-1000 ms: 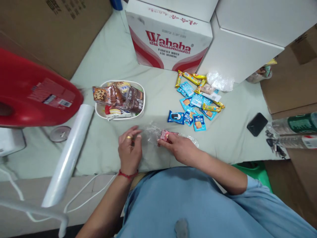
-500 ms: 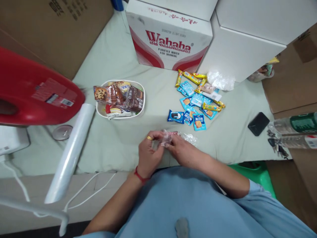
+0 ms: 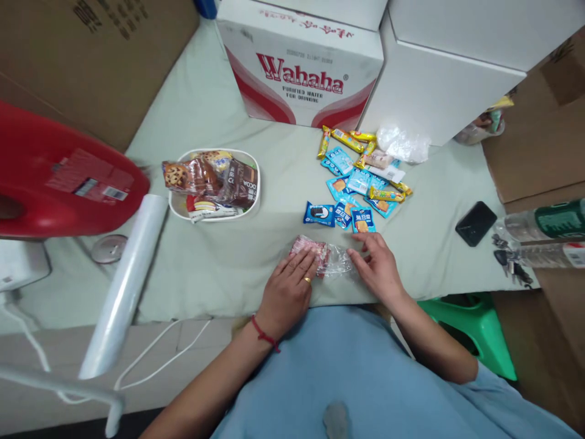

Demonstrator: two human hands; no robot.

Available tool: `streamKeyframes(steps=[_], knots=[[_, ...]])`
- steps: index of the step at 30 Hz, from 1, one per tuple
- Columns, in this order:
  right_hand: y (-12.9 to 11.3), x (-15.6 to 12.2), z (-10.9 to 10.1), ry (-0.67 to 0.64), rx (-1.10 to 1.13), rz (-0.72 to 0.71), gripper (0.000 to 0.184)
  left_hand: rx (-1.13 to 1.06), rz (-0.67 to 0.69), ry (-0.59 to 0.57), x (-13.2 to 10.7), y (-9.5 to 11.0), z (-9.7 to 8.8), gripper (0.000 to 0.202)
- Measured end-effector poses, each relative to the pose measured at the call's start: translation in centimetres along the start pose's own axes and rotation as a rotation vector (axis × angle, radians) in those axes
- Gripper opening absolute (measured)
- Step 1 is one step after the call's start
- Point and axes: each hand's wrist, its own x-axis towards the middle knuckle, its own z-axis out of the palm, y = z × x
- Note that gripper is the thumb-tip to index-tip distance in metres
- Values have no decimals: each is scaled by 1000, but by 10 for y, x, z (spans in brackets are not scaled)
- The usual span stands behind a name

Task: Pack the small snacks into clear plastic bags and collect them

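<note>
Head view: two bare hands over a pale green cloth.
Left hand: laid flat, fingers side by side, on top of the red packet.
Red packet: under the left fingertips, pinkish red and shiny, too small to read.
Clear plastic: thin and crinkly, between the hands.
Right hand: fingers bent, thumb by the plastic's end; I cannot tell if it pinches.
Blue packet: just past the right fingertips, with white Chinese writing.
White box: far past both hands, says "Wahaha", "PURIFIED WATER FOR DRINKING".
</note>
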Motion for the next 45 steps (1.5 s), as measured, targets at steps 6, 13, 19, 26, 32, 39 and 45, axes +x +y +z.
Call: streamKeyframes(steps=[6,13,19,26,32,39,45], knots=[[2,-11,-7,-193,-235,-110,2,79,-56,63,-6,9,-1,57],[-64,36,12,-362,-139,-265,13,72,-78,17,-13,15,7,53],[-102,68,58,-526,-393,-286,19,37,-53,-61,-18,14,2,44],[-107,55,57,-555,-477,-330,20,-118,-31,80,-33,10,-53,46],[-101,39,64,-444,-586,-479,30,-61,-139,159,-35,-12,-65,37],[-90,44,25,-386,-332,-377,29,-253,-374,249,-28,-21,-55,31],[-77,47,8,-602,411,-290,22,-810,-575,31,-8,-11,-56,52]])
